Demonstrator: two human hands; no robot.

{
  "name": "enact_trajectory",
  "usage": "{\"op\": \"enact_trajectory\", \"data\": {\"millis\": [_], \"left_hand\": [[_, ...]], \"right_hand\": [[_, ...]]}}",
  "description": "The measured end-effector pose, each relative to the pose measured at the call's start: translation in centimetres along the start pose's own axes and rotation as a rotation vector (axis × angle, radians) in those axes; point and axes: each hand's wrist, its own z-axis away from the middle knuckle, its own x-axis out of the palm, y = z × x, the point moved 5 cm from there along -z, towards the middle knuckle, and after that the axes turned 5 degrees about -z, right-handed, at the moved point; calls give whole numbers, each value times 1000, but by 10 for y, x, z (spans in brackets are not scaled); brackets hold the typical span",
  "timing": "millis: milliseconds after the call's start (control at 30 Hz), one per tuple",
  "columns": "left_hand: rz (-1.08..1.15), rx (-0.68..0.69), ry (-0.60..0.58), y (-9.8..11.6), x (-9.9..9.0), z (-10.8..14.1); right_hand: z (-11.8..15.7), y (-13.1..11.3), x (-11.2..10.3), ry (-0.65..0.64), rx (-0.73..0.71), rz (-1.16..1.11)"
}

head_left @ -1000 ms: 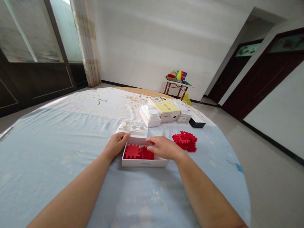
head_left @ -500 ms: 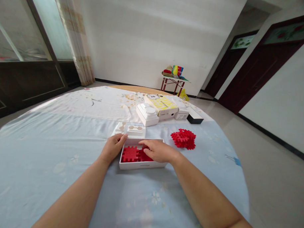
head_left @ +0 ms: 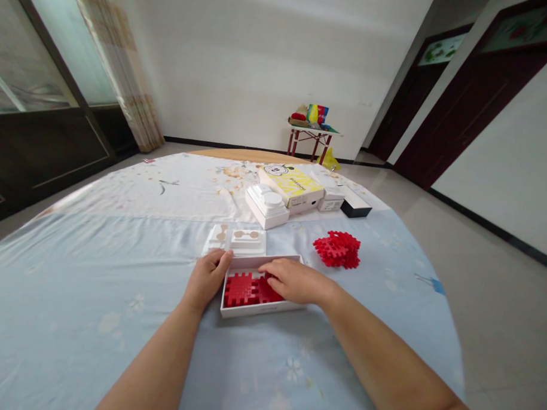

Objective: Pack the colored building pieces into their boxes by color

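A shallow white box point(head_left: 263, 310) stands on the cloth-covered table, with red interlocking pieces point(head_left: 240, 289) lying flat inside. My left hand point(head_left: 209, 278) rests at the box's left wall, thumb and fingers closed on its upper left corner. Over the right half of the box is my right hand point(head_left: 298, 280), its fingers reaching in and touching the red pieces there; the hand partly hides them. To the right of the box lies a loose heap of red pieces point(head_left: 338, 249).
Behind the box lie white trays point(head_left: 248, 242). Farther back are a white box with a round top point(head_left: 268, 205), a yellow patterned box point(head_left: 295, 185), a small white box point(head_left: 331, 200) and an open black box point(head_left: 356, 202). A small side table point(head_left: 313, 132) stands by the wall.
The camera view has shifted slightly, so the box and table items appear a little lower and farther right. Both hands keep about the same places at the box.
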Motion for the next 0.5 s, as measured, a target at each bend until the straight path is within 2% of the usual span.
{"op": "enact_trajectory", "data": {"millis": [133,233,400,500], "left_hand": [[1,-7,-10,1,-1,1],[3,-8,-4,1,-1,1],[17,-6,4,1,0,0],[30,-25,5,1,-1,-1]], "right_hand": [[2,-2,-10,91,36,0],[0,-8,-13,143,-26,-56],[-5,-18,0,106,-162,-63],[-3,-17,-7,141,-161,-46]]}}
